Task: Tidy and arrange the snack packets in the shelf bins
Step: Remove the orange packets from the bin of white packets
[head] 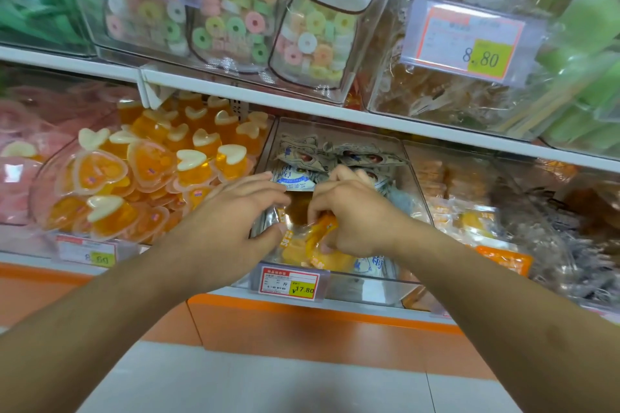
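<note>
Both hands work inside the clear acrylic bin (396, 157) at the centre of the lower shelf, the one with the 17.80 price tag (289, 284) on its front lip. The right hand (349, 211) has its fingers curled down onto an orange snack packet (322, 238) at the bin's 6 o'clock edge, pinching its upper end. The left hand (241, 211) is spread with nearly straight fingers; whether it touches the white-and-blue packet (292, 179) by its fingertips or only hovers over it, I cannot tell. Brown paper-look packets (335, 154) are heaped toward 12 o'clock at the back. At 9 o'clock the neighbouring bin holds heart-shaped orange jelly cups (151, 171); above, at 12 o'clock, hang bags of ring candies (235, 27). These packets look light, soft and crinkly, with slick film that probably slides easily, so a pinch on the flat sealed edge seems safer than squeezing the filled middle.
</note>
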{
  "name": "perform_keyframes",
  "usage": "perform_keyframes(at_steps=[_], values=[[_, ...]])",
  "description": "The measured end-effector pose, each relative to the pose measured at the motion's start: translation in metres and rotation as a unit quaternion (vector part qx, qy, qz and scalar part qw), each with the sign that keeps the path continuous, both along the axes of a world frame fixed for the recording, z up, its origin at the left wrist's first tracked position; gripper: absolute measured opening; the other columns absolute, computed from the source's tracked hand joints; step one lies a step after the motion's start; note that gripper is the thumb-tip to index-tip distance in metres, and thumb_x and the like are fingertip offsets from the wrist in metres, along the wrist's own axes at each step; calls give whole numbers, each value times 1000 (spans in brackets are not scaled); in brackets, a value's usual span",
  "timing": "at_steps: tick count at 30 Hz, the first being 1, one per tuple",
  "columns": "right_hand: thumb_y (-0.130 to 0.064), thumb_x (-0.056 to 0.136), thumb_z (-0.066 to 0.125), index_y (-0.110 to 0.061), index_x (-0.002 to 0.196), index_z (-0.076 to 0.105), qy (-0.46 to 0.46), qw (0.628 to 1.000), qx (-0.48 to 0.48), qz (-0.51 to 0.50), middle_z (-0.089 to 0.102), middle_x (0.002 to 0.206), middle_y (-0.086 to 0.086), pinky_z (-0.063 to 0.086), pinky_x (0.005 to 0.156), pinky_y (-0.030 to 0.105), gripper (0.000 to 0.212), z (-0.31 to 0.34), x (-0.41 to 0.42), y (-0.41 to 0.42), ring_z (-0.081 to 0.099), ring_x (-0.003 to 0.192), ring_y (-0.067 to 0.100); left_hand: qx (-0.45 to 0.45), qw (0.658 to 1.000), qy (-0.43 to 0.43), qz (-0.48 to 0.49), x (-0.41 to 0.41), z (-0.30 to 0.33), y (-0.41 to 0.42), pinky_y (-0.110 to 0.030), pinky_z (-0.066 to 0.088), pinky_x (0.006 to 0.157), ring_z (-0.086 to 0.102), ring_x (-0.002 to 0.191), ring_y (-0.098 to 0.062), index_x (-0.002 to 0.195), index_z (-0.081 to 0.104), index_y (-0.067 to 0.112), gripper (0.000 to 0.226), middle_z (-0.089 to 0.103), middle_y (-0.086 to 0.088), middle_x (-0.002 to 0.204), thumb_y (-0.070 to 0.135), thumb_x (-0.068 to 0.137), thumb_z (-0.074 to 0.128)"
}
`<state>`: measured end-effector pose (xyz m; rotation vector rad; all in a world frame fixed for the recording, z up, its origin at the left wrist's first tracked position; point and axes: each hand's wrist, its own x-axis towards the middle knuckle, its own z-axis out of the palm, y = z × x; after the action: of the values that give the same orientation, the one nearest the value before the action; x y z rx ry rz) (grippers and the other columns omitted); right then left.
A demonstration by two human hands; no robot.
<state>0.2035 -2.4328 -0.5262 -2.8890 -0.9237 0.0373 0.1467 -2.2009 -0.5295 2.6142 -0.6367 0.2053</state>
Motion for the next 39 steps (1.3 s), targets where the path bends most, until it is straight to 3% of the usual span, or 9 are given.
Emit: perform_keyframes(at_steps=[6,8,10,17,22,28,31,35,39], values=[[-36,75,90,-31,75,73,47,972,208,-97,68,106,-18,27,112,39,18,17,-8,-8,46,120,14,-51,999,-1,-8,-6,13,-16,-8,20,107,34,122,16,137,58,36,52,53,27,132,53,90,68],[-29,78,89,-28,74,73,80,940,311,-114,74,91,-11,56,94,38,17,23,-12,-7,65,103,17,-67,997,25,11,-7,15,-23,-6,36,83,49,103,8,133,57,43,53,55,34,111,57,84,73],[-20,81,89,-22,73,73,76,914,382,-113,74,83,-5,62,68,29,18,30,-17,-5,70,84,16,-113,993,34,32,-8,16,-30,-12,45,66,58,90,3,121,59,47,44,63,25,90,54,81,78],[-15,83,88,-22,98,76,89,878,458,-106,77,95,-5,63,77,31,21,43,-47,-20,72,90,6,-228,968,56,83,-11,29,-47,-37,62,73,70,83,-4,102,71,38,15,74,15,87,33,90,77],[-15,89,83,-22,127,68,178,830,506,-152,77,116,0,61,86,30,41,45,-78,-70,74,106,12,-430,883,177,72,-29,35,-70,-50,64,78,79,84,-19,106,73,27,21,81,7,97,12,92,75],[-14,88,84,-11,107,77,154,781,566,-215,81,101,14,63,88,56,21,35,-102,-115,78,94,35,-512,817,260,54,-45,35,-122,-38,63,84,78,96,-22,111,71,15,18,81,0,100,5,96,68],[-10,89,82,-11,100,77,112,754,590,-266,79,94,16,61,86,53,12,40,-110,-156,74,84,28,-518,812,259,79,-45,32,-133,-42,63,84,79,87,-20,104,69,13,11,81,4,90,7,95,69],[-1,91,74,-24,98,69,-1,837,454,-305,73,80,5,62,71,49,24,44,-117,-219,72,74,28,-508,816,262,91,-44,28,-140,-46,61,87,80,83,-29,92,65,27,22,81,9,84,6,94,70],[-1,90,61,-32,102,68,-20,937,193,-291,70,98,1,57,79,45,34,40,-115,-250,66,90,31,-521,805,270,84,-47,26,-159,-25,62,62,80,81,-29,83,58,30,31,79,13,73,3,94,68]])
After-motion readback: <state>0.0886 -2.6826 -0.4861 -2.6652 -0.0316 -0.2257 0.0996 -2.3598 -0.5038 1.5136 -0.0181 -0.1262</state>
